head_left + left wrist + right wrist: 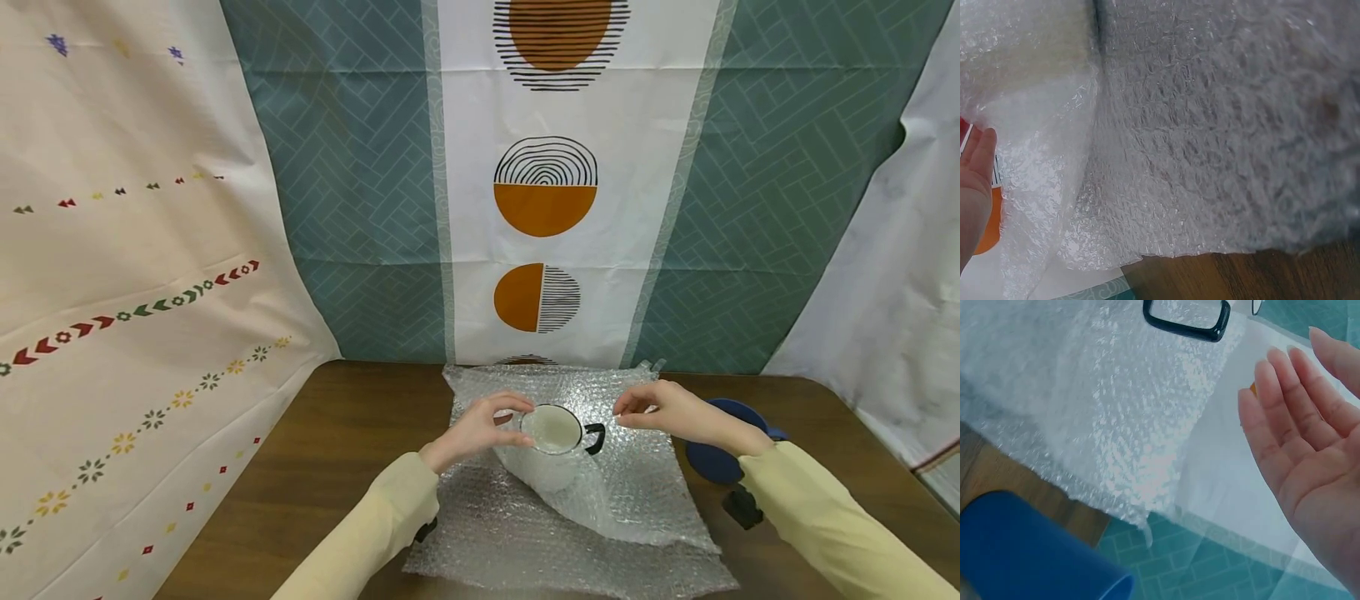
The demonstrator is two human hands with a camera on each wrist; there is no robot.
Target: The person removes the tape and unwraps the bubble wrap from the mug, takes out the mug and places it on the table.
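Observation:
A white enamel mug (551, 429) with a dark rim and black handle stands upright on the bubble wrap (517, 517). My left hand (480, 429) curves around the mug's left side, fingers at the far rim and thumb at the near side. In the left wrist view only part of the left hand (975, 175) shows, beside raised bubble wrap. To the right of the mug's black handle (1191, 328), my right hand (663, 408) hovers with loosely bent fingers and holds nothing. The right wrist view shows the right hand (1300, 419) palm visible, thumb apart.
A dark blue cup (712, 462) is on the wooden table (352, 442) at the right, partly hidden by my right forearm. One layer of the bubble wrap is folded up over the mug's near side. Patterned curtains (352, 167) hang behind and at both sides.

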